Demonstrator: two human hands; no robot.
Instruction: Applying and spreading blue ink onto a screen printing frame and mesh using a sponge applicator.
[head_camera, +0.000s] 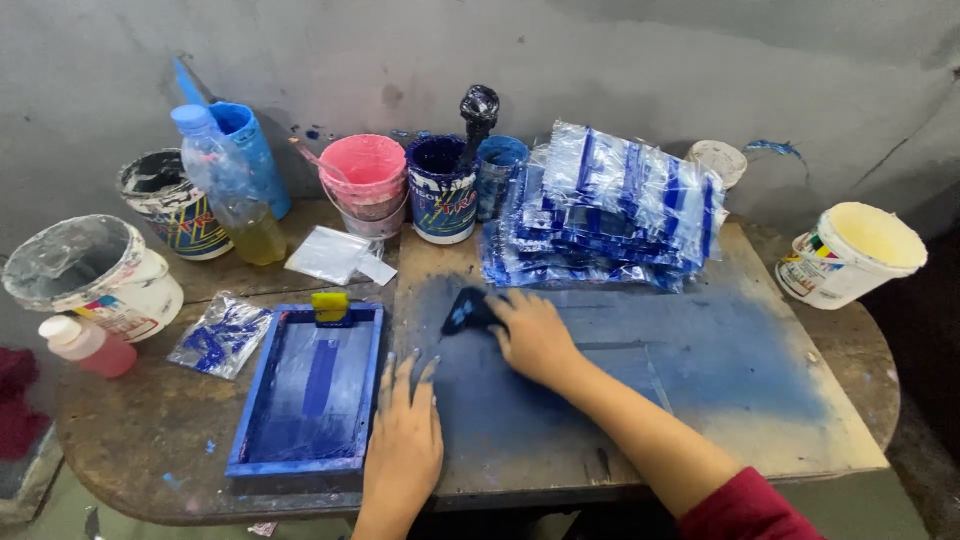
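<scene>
Head view: a blue-stained rag (468, 310) is pressed onto the blue-smeared board (700, 380) under the right hand (535, 338), while the left hand (405, 435) is laid flat, fingers spread, grasping nothing, beside the blue-framed printing screen (308, 395).

The round table (150, 440) carries seven paint tubs and cups, two plastic bottles (225, 190), one blue printing frame (310, 395), one stained board (700, 390), one dark rag (468, 310), one heap of printed bags (605, 210), and two hands (535, 335).

Grey wall (600, 60) (stained), worn table (130, 440).
</scene>
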